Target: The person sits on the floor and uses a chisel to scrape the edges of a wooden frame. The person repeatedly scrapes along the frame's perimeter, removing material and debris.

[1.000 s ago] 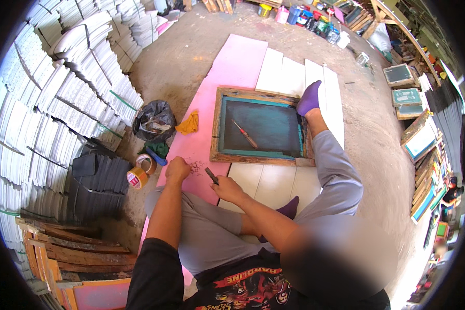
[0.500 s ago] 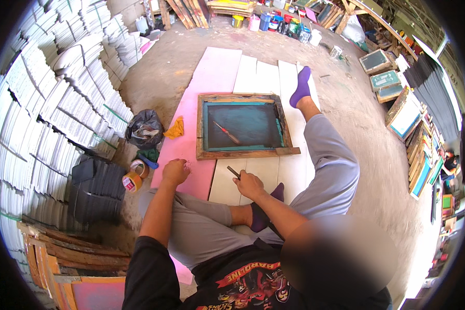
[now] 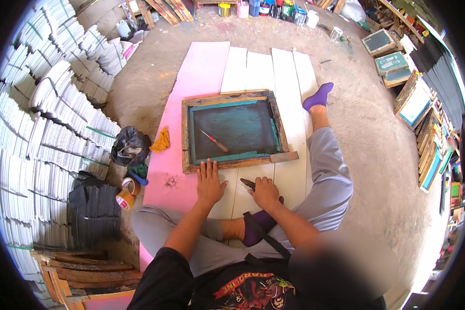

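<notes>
My left hand (image 3: 210, 185) lies flat with its fingers stretched out, their tips at the near rail of a wooden screen-printing frame (image 3: 232, 164). The frame's mesh is dark with teal edges, and a screwdriver (image 3: 214, 141) with a red handle rests on it. Just right of the left hand, my right hand (image 3: 265, 194) is closed around a dark tool that looks like pliers (image 3: 247, 183), its tip pointing toward the frame. Small dark bits (image 3: 171, 181) are scattered on the pink board left of my left hand.
Pink (image 3: 201, 67) and white boards lie under the frame. At left are an orange cloth (image 3: 160, 140), a black plastic bag (image 3: 130, 146), tape rolls (image 3: 125, 199) and tall stacks of white sheets (image 3: 62, 134). Paint cans (image 3: 224, 10) stand at the back; more frames (image 3: 413, 106) lean at right.
My left hand has moved right and forward from the pink board to the frame's near rail, its fingers opening out. The right hand still holds the pliers. The view has shifted somewhat.
</notes>
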Motion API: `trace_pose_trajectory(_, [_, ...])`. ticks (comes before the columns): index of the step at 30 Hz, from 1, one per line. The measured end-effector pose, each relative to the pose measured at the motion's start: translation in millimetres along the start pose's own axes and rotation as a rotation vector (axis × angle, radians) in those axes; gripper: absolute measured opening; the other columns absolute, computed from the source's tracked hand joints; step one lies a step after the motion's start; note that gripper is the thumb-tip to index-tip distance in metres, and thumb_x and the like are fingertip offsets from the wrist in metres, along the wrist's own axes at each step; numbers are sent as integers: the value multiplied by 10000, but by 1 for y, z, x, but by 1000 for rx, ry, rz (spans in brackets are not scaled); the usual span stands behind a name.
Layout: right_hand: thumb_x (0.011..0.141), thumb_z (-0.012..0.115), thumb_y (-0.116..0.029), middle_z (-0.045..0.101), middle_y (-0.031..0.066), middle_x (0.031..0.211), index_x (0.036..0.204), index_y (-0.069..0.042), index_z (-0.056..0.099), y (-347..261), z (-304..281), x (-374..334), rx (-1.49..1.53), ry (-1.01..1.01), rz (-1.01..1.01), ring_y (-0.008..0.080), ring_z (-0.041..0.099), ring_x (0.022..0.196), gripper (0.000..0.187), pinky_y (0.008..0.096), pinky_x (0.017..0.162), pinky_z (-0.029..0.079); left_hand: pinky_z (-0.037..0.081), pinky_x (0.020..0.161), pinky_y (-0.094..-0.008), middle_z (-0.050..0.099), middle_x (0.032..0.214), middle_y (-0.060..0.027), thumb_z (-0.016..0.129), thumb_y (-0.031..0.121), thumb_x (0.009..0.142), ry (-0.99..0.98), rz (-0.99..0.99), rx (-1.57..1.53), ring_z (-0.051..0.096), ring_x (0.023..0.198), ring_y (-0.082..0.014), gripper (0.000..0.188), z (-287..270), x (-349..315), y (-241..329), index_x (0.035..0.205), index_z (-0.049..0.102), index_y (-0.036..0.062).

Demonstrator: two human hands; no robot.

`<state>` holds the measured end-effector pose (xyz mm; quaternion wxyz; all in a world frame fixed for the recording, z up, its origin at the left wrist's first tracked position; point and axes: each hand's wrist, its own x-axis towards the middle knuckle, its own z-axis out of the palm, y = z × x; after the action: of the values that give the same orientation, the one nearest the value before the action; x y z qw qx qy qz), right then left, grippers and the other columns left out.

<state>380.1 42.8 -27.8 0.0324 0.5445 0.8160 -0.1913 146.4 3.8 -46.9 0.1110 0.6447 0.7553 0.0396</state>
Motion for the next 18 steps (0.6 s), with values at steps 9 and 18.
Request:
trace_pose_trajectory(9, [905, 732, -295, 535, 236, 1407, 1432, -4, 495, -15, -6, 23, 68, 291, -234, 393, 501, 1346, 646, 503, 1090, 443, 163, 1268, -532, 200, 1706, -174, 710, 398, 915, 59, 190, 29, 138, 1587, -386, 902, 8, -3, 18, 1614, 282, 21])
trace_pose_trajectory(18, [972, 626, -311, 224, 185, 1695, 1626, -39, 249, -9, 11, 46, -33, 154, -119, 338, 222, 1571, 803, 557, 1228, 263, 174, 1270, -526, 214, 1711, -137, 714, 291, 891, 48, 266, 9, 135, 1592, -371, 873, 18, 13, 42, 1619, 294, 57])
